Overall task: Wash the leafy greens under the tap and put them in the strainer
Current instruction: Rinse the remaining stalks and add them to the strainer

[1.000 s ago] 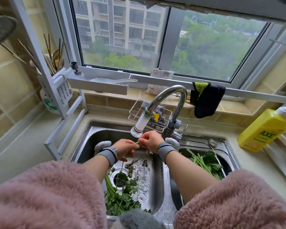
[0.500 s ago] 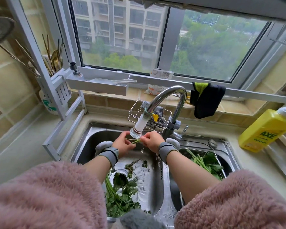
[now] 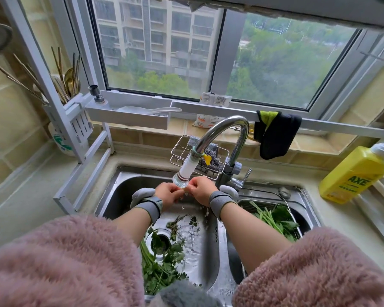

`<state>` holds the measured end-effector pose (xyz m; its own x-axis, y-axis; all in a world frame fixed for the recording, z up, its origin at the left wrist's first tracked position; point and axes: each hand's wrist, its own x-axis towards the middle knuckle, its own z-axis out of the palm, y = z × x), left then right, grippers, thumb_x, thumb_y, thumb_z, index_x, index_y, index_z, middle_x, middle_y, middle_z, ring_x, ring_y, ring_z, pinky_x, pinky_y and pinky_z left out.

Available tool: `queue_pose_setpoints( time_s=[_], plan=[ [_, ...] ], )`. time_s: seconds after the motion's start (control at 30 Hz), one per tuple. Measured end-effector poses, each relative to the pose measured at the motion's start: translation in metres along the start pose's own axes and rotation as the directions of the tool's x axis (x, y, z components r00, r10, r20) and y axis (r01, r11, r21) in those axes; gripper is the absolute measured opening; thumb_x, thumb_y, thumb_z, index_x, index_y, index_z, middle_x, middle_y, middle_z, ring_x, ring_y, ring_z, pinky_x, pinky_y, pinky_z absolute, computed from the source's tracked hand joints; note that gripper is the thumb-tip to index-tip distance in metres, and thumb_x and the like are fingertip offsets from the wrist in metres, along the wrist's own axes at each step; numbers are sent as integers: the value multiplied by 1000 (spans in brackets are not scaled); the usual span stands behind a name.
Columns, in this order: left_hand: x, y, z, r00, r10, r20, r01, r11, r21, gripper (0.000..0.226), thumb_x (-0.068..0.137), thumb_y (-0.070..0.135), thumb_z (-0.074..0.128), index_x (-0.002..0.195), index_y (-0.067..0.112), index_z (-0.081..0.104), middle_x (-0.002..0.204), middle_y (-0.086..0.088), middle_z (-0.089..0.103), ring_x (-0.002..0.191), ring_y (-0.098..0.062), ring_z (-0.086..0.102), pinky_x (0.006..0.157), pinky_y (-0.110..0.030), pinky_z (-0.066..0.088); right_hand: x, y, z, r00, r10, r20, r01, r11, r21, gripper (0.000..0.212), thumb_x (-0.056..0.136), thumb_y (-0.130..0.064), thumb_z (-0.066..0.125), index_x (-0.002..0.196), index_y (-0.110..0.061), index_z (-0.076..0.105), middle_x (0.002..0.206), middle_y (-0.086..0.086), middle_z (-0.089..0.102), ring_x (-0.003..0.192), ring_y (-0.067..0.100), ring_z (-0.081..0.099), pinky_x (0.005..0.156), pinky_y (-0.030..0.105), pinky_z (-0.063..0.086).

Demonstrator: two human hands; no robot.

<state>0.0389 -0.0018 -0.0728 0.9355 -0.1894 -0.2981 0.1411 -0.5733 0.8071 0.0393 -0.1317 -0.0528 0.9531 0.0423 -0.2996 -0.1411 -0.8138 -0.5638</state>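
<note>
Both my hands meet right under the tap nozzle (image 3: 182,177) over the left basin. My left hand (image 3: 167,194) and my right hand (image 3: 201,191) have curled fingers that pinch a leafy green stem between them; the nozzle hides most of the stem. Water drips below the hands. A pile of leafy greens (image 3: 162,264) lies on the bottom of the left basin around the drain. The metal strainer (image 3: 245,203) sits in the right basin and holds more greens (image 3: 275,218).
A yellow dish soap bottle (image 3: 353,176) stands on the counter at the right. A black cloth (image 3: 275,134) hangs from the window rail. A wire sponge rack (image 3: 182,149) hangs behind the tap. The white rack with a chopstick holder (image 3: 78,125) stands at the left.
Both hands have risen from lower in the basin to right under the nozzle. The green stem seen between them earlier is now mostly hidden.
</note>
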Motion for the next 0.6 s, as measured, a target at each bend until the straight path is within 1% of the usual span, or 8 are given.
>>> queue_pose_setpoints(
  time_s=[0.1,0.17,0.23,0.33,0.43,0.5,0.53,0.6],
  plan=[
    [1,2,1,1000,-18,-1,18,1000,-17,20,93,16,56,93,-2,67,60,-1,51,53,-8,41,43,-9,34,-1,-5,4,999,31,-29,-33,998,-50,32,97,-20,44,64,-23,45,83,4,59,89,22,51,75,28,39],
    [2,0,2,1000,-11,16,11,1000,3,23,92,17,58,71,9,63,51,5,53,51,-8,40,51,-17,35,1,-2,3,991,106,-85,-108,994,-16,21,98,-21,43,91,-13,61,109,14,63,108,28,54,88,30,40],
    [1,-3,1,1000,2,23,-3,1000,30,35,92,17,58,57,17,56,41,10,48,45,-7,41,49,-16,34,4,10,-2,976,166,-141,-163,986,32,28,99,-22,43,111,-4,61,117,16,62,112,28,55,91,30,40],
    [0,-7,-7,1000,0,27,1,999,-52,28,95,15,53,69,12,63,54,2,50,37,-1,44,43,-9,33,4,24,-3,994,102,-48,-99,994,55,28,95,-17,48,120,-9,61,123,11,62,110,21,57,98,28,40],
    [0,-8,-4,996,-29,88,46,977,-209,20,97,5,45,90,7,63,54,4,55,49,-6,44,50,-15,34,3,20,2,994,32,102,-23,997,-80,44,93,-18,49,137,-25,46,151,5,31,138,23,33,115,30,23],
    [0,-8,-1,991,-48,128,83,953,-292,25,96,0,44,82,7,62,46,7,59,44,-3,45,51,-17,35,5,17,5,996,21,82,-13,995,-99,38,94,-26,49,132,-26,52,154,4,26,141,22,25,117,32,18],
    [0,-8,0,989,-50,138,92,943,-321,26,96,-1,44,79,9,62,46,8,61,41,-1,45,51,-16,37,6,18,6,999,9,49,-6,998,-66,34,94,-28,50,127,-22,58,148,6,37,138,21,32,114,31,24],
    [-2,-7,-1,988,-56,144,106,925,-365,24,94,0,47,77,8,62,47,6,63,39,0,46,50,-15,40,7,20,7,999,22,-31,-20,997,75,28,93,-28,51,113,-16,67,122,6,62,115,21,55,96,27,39]
  ],
)
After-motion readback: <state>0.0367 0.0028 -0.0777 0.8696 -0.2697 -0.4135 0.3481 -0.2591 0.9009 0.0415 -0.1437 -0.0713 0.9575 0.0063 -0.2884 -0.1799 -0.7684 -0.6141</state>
